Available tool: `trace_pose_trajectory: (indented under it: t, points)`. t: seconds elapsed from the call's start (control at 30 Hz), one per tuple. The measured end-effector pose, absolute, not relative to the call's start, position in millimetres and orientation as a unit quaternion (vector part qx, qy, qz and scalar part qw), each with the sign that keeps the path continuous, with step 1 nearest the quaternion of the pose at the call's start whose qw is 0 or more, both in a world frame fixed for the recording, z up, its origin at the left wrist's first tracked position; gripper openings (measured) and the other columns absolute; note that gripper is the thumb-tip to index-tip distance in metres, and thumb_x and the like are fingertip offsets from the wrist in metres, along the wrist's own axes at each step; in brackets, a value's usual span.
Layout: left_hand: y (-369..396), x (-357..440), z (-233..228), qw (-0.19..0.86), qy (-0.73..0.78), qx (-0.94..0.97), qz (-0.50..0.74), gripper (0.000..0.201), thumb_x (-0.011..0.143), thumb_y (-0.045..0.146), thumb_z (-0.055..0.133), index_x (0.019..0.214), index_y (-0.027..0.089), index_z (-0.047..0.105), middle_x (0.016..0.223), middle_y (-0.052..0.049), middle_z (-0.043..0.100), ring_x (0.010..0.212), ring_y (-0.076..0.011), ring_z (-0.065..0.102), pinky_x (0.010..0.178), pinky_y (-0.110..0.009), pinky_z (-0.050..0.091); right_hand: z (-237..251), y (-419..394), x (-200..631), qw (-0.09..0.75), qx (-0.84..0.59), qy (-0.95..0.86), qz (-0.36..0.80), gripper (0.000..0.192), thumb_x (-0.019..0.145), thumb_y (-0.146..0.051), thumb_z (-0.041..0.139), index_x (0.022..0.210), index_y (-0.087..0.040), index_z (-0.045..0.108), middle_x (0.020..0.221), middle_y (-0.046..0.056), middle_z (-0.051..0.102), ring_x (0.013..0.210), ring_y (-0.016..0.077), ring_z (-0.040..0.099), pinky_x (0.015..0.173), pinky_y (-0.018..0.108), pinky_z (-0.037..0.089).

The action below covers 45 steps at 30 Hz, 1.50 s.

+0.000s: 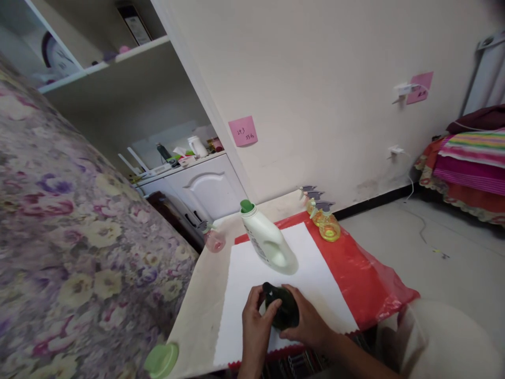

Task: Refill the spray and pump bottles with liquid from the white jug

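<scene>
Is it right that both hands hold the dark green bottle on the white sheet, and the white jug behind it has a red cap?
Not quite: in the head view the white jug has a green cap, not red. Both hands, left hand and right hand, do hold the dark green bottle on the white sheet.

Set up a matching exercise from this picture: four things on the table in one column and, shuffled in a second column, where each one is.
Things:
1. dark green bottle
2. white detergent bottle
3. pink spray bottle
4. yellow spray bottles

Places:
A. far end of the red sheet
B. on the bare tabletop, left of the white sheet
C. between the left hand and right hand
D. standing on the white sheet, green cap on

Pairs: 1-C, 2-D, 3-B, 4-A
</scene>
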<state>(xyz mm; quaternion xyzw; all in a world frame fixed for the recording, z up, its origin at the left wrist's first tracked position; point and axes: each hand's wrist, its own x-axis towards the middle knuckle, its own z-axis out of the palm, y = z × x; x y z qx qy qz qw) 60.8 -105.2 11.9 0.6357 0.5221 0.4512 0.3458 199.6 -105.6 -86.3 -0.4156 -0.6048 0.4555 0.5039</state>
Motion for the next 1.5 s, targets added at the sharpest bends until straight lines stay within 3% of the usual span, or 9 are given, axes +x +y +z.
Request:
trace_pose_trajectory:
  t: [0.1, 0.33, 0.4, 0.57, 0.8, 0.97, 1.17, 1.37, 1.5]
  points:
    - [-106, 59, 11, 0.352, 0.523, 0.635, 0.445, 0.024, 0.078, 0.033, 0.066, 0.097, 0.019, 0.066, 0.097, -0.004, 0.068, 0.097, -0.0229, 0.062, 0.088, -0.032, 0.048, -86, -105, 199, 0.504, -0.416, -0.606, 0.454, 0.102, 0.046, -0.017, 0.083, 0.135, -0.022, 0.035, 0.136, 0.011, 0.049, 0.124, 0.0327, 0.047, 0.106, 0.049, 0.034]
    - [-105, 56, 10, 0.372, 0.503, 0.648, 0.434, 0.05, 0.074, 0.029, 0.07, 0.122, 0.022, 0.059, 0.127, -0.008, 0.061, 0.119, -0.0262, 0.055, 0.102, -0.038, 0.041, -85, -105, 200, 0.505, -0.415, -0.606, 0.453, 0.1, 0.047, -0.018, 0.083, 0.135, -0.022, 0.036, 0.135, 0.012, 0.049, 0.124, 0.0325, 0.047, 0.106, 0.049, 0.034]
    - [-105, 61, 9, 0.334, 0.521, 0.643, 0.451, 0.053, 0.069, 0.026, 0.073, 0.12, 0.022, 0.059, 0.123, -0.008, 0.062, 0.115, -0.0258, 0.057, 0.1, -0.037, 0.043, -86, -105, 200, 0.504, -0.418, -0.606, 0.452, 0.1, 0.047, -0.018, 0.083, 0.135, -0.022, 0.036, 0.136, 0.012, 0.049, 0.125, 0.0326, 0.046, 0.106, 0.049, 0.034]
    - [-107, 66, 7, 0.3, 0.548, 0.624, 0.469, 0.025, 0.073, 0.03, 0.071, 0.095, 0.019, 0.066, 0.093, -0.005, 0.068, 0.095, -0.0238, 0.063, 0.088, -0.035, 0.048, -86, -105, 201, 0.502, -0.421, -0.61, 0.446, 0.101, 0.047, -0.019, 0.083, 0.136, -0.022, 0.036, 0.135, 0.011, 0.05, 0.125, 0.0329, 0.046, 0.106, 0.049, 0.034]
    - [-108, 63, -2, 0.415, 0.517, 0.569, 0.486, 0.057, 0.071, 0.028, 0.072, 0.125, 0.023, 0.055, 0.128, -0.009, 0.062, 0.12, -0.0255, 0.055, 0.103, -0.038, 0.04, -85, -104, 201, 0.499, -0.414, -0.613, 0.451, 0.101, 0.048, -0.018, 0.083, 0.136, -0.022, 0.035, 0.137, 0.012, 0.047, 0.126, 0.0327, 0.046, 0.107, 0.05, 0.033]
    - [-107, 65, -6, 0.392, 0.546, 0.535, 0.512, 0.041, 0.068, 0.031, 0.074, 0.105, 0.017, 0.064, 0.11, -0.01, 0.07, 0.108, -0.0271, 0.062, 0.098, -0.039, 0.044, -84, -105, 201, 0.498, -0.419, -0.611, 0.451, 0.1, 0.048, -0.015, 0.082, 0.136, -0.022, 0.035, 0.136, 0.011, 0.049, 0.125, 0.0315, 0.046, 0.106, 0.047, 0.035]
    - [-110, 60, -13, 0.423, 0.519, 0.552, 0.497, 0.049, 0.071, 0.027, 0.072, 0.118, 0.02, 0.06, 0.127, -0.009, 0.062, 0.122, -0.0256, 0.053, 0.104, -0.038, 0.04, -82, -106, 202, 0.491, -0.422, -0.613, 0.453, 0.099, 0.048, -0.013, 0.08, 0.135, -0.022, 0.034, 0.136, 0.012, 0.048, 0.125, 0.0308, 0.047, 0.106, 0.047, 0.035]
    - [-107, 63, -17, 0.383, 0.543, 0.54, 0.517, 0.035, 0.071, 0.03, 0.072, 0.103, 0.017, 0.063, 0.108, -0.01, 0.068, 0.107, -0.0265, 0.061, 0.097, -0.039, 0.044, -83, -106, 200, 0.49, -0.424, -0.613, 0.452, 0.1, 0.048, -0.012, 0.08, 0.136, -0.02, 0.033, 0.137, 0.013, 0.048, 0.127, 0.0307, 0.045, 0.108, 0.046, 0.033]
    - [-108, 60, -15, 0.423, 0.514, 0.557, 0.497, 0.044, 0.074, 0.031, 0.069, 0.116, 0.02, 0.059, 0.123, -0.009, 0.063, 0.119, -0.0255, 0.055, 0.105, -0.038, 0.038, -82, -105, 200, 0.493, -0.422, -0.609, 0.457, 0.1, 0.048, -0.013, 0.08, 0.136, -0.021, 0.034, 0.136, 0.012, 0.049, 0.125, 0.0309, 0.048, 0.106, 0.046, 0.036]
